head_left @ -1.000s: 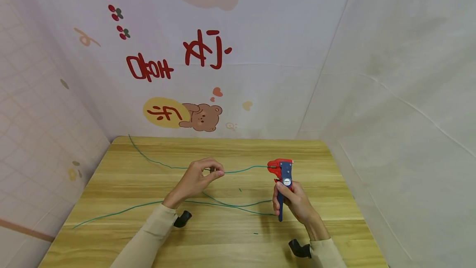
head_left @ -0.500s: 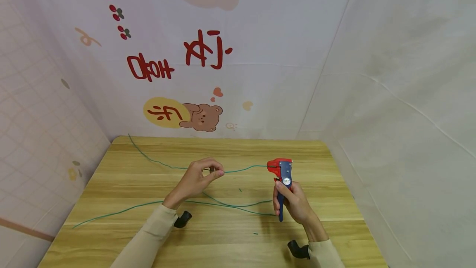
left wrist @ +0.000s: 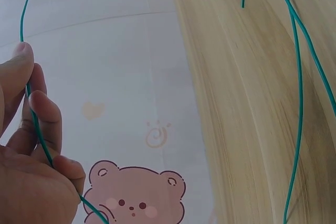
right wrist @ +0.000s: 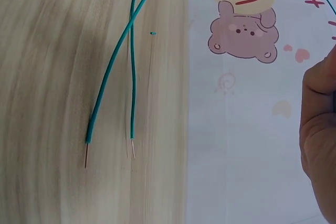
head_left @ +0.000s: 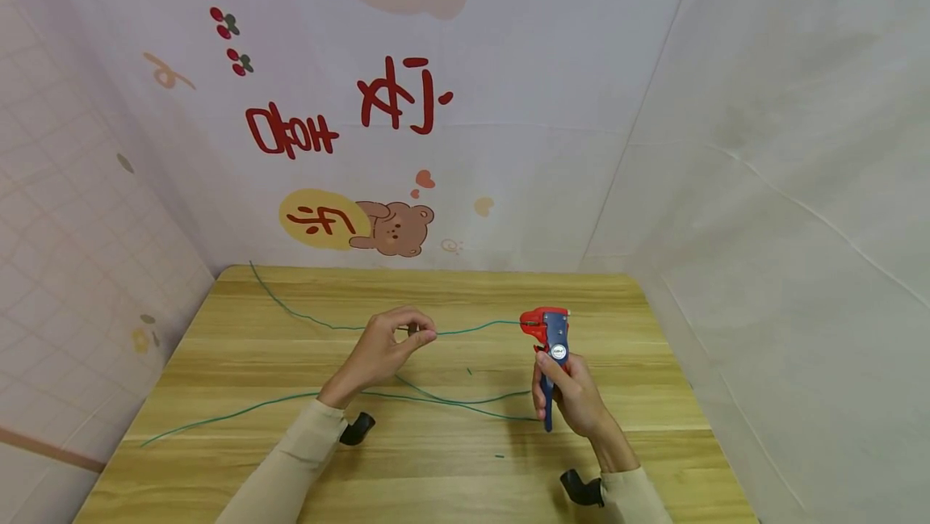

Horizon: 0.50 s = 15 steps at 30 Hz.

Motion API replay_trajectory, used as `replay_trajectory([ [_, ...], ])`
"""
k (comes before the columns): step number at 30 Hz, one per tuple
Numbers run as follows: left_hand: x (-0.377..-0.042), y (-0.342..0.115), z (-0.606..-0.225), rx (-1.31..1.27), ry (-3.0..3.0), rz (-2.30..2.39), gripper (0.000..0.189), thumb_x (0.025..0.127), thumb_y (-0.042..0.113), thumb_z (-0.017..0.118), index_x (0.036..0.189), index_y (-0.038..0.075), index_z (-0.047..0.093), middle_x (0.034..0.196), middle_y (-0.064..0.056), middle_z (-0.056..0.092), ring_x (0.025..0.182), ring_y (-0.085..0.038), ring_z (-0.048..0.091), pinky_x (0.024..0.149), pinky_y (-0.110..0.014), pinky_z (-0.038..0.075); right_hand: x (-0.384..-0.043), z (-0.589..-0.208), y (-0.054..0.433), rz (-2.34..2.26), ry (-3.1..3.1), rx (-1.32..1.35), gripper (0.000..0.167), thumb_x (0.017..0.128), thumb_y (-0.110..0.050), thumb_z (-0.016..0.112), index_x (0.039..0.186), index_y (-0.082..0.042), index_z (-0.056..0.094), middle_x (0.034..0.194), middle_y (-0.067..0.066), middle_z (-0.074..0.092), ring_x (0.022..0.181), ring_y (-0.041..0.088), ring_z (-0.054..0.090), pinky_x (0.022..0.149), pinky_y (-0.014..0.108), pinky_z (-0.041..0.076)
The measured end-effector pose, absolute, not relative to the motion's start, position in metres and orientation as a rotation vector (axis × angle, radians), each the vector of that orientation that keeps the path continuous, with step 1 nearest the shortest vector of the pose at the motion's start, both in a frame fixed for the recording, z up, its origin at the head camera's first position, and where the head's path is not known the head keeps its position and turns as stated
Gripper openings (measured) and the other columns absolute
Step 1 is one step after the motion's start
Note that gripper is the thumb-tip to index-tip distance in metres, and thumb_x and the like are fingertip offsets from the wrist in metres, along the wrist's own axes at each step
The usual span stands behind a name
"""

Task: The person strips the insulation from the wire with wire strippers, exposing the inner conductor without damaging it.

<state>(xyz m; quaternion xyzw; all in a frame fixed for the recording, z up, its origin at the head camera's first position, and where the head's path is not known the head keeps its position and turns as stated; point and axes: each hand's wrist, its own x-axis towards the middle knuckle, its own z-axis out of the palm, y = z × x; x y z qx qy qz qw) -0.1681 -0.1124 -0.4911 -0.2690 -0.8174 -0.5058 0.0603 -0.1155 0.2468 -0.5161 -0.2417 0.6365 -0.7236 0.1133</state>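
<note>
Between thumb and fingertips my left hand pinches a green wire. In the left wrist view the wire runs across the palm side of the fingers. My right hand grips a red and blue wire stripper by its handles, its head pointing away from me. The wire's right end goes into the stripper's red jaws, so that tip is hidden. The right wrist view shows part of the right hand; the stripper is out of sight there.
Two more green wires lie crossed on the wooden table, with bare copper ends at the right. Small green scraps of insulation lie near them. A printed fabric wall stands behind the table.
My right hand and the wire stripper have shifted very slightly left and away from me. The left hand keeps its pinch on the wire, almost still.
</note>
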Motion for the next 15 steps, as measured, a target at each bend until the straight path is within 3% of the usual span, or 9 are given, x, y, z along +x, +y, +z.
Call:
replay_trajectory([
  [15,-0.1672,-0.1152,-0.4894,-0.812,-2.465,-1.542,0.005,0.106,0.014,0.079,0.106,0.014,0.084,0.106,0.0,0.08,0.095,-0.011,0.067,0.087,-0.027,0.056,-0.1128,-0.5118,0.2417,-2.117,1.904,-0.743,0.044,0.122,-0.009,0.035,0.088,0.015,0.05,0.063,0.029,0.043,0.045,0.033,0.054,0.045,0.037,0.058],
])
